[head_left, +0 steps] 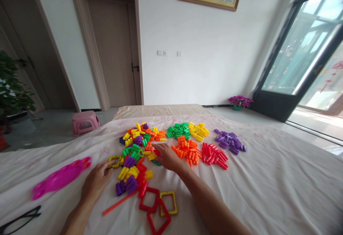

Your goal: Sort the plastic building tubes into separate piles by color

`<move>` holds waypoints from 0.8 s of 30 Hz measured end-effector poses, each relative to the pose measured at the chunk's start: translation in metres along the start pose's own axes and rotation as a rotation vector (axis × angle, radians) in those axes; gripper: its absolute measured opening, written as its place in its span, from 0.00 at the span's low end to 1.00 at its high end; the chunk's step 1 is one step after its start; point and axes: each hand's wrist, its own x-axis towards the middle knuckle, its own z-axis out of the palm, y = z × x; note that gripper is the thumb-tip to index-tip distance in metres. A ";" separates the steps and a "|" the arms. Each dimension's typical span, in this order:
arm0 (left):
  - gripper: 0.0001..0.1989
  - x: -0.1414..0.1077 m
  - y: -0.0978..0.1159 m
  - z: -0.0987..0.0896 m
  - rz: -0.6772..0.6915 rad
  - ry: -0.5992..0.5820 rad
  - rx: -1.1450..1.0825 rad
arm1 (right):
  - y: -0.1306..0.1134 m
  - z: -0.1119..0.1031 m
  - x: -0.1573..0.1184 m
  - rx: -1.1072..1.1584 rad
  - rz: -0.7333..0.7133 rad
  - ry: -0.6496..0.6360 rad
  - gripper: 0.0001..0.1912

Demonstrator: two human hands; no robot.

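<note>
My left hand [98, 177] is closed on a yellow square frame [115, 161] at the left edge of a mixed pile of plastic pieces [131, 151]. My right hand [165, 155] reaches over the right side of that pile, its fingers close to red and yellow pieces; what it holds, if anything, is hidden. Sorted heaps lie beyond and to the right: green [179, 130], yellow [198, 131], orange [187, 150], red [214, 155] and purple [229, 141]. Nearer me are two red square frames [158, 218], a yellow one [175, 203] and an orange stick [118, 205].
A magenta plastic tray [61, 178] and black glasses [23, 218] lie on the left of the cloth-covered surface [268, 177]. Beyond it stand a pink stool [85, 122], a plant [13, 84] and a pot of magenta flowers [240, 101].
</note>
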 end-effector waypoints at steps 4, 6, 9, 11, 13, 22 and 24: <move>0.21 -0.001 0.005 -0.002 -0.020 0.014 0.003 | 0.003 0.001 0.000 0.022 0.138 0.062 0.26; 0.21 -0.001 0.005 -0.002 -0.025 0.019 0.003 | 0.005 -0.002 0.003 0.149 0.237 0.174 0.22; 0.21 -0.001 0.005 -0.002 -0.015 0.029 -0.002 | 0.002 -0.007 0.008 0.552 0.405 0.339 0.24; 0.21 -0.001 0.007 -0.004 0.014 0.067 -0.011 | -0.004 -0.008 0.010 0.851 0.466 0.378 0.28; 0.20 -0.002 0.015 -0.008 0.062 0.141 -0.024 | -0.012 -0.006 0.010 1.057 0.498 0.365 0.31; 0.21 -0.017 0.104 -0.008 0.020 0.016 -0.440 | -0.043 0.019 0.002 1.300 0.451 0.254 0.27; 0.23 -0.021 0.117 -0.002 0.019 -0.059 -0.495 | -0.051 0.022 0.001 1.337 0.426 0.234 0.26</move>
